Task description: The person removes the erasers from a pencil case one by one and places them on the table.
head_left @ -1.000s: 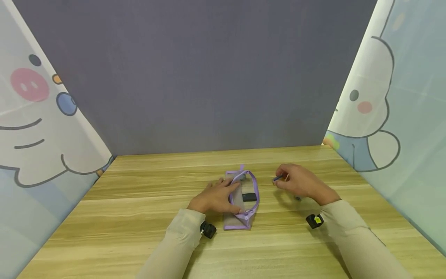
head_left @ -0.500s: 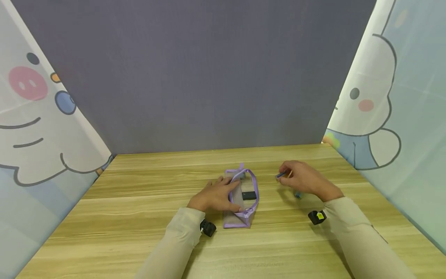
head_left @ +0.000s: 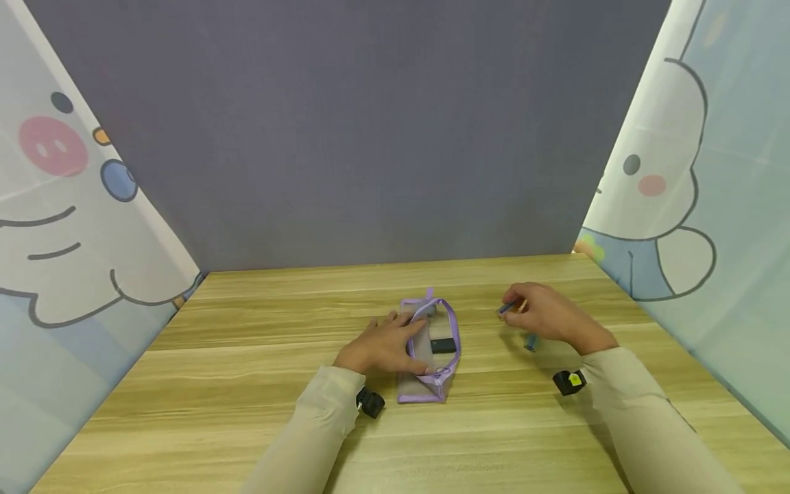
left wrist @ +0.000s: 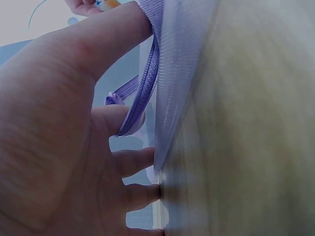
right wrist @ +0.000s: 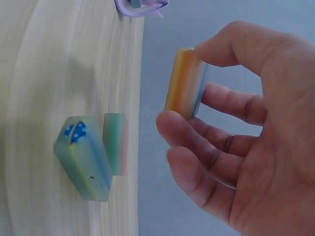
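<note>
My left hand [head_left: 387, 346] rests on a mesh pouch [head_left: 422, 390] with purple trim, its fingers spread along the near side of the open mouth. In the left wrist view the thumb [left wrist: 110, 37] lies against the purple zip edge [left wrist: 147, 83]. Inside the pouch are a black rectangular item [head_left: 443, 346] and a small greyish thing at the far end. To the right, my right hand [head_left: 552, 317] pinches a striped eraser-like block [right wrist: 184, 83], orange, white and blue, between thumb and fingers above the table.
Beneath the right hand, a blue-green faceted block [right wrist: 84, 160] with a dotted blue motif lies on the wooden table [head_left: 247, 384]. Next to it is a green and pink block [right wrist: 115, 142]. A grey panel [head_left: 370, 137] stands behind the table, with printed cartoon sheets at both sides.
My right hand has moved to the right, away from the pouch, with the striped block. A block on the table below it shows more now. The left hand has stayed on the pouch.
</note>
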`<state>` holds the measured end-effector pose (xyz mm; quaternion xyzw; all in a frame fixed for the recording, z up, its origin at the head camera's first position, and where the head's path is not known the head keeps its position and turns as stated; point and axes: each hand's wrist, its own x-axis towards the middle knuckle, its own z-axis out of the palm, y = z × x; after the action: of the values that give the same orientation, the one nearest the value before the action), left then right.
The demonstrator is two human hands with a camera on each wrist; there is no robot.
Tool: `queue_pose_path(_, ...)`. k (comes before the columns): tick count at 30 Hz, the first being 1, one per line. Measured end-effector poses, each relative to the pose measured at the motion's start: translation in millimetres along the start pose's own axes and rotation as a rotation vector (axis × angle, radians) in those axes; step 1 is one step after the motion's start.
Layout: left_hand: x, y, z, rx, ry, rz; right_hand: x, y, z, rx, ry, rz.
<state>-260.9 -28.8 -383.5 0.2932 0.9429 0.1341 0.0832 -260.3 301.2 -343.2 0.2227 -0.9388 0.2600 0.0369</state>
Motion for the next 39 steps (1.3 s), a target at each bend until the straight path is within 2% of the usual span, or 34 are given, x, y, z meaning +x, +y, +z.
queue_pose_path(19, -0.5, 1.2, -0.9, -0.004, -0.001, 0.003, -3.1, 9.5, -1.7, 0.018, -0.044, -0.038)
queue_pose_path(28, -2.0, -0.5, -1.8, -0.004, -0.008, 0.005, 0.5, 8.5, 5.0, 0.045, -0.089, -0.048)
queue_pose_path(39, -2.0, 0.3, -2.4, -0.001, -0.011, 0.006, 1.4, 8.1, 11.2, 0.007, -0.101, -0.054)
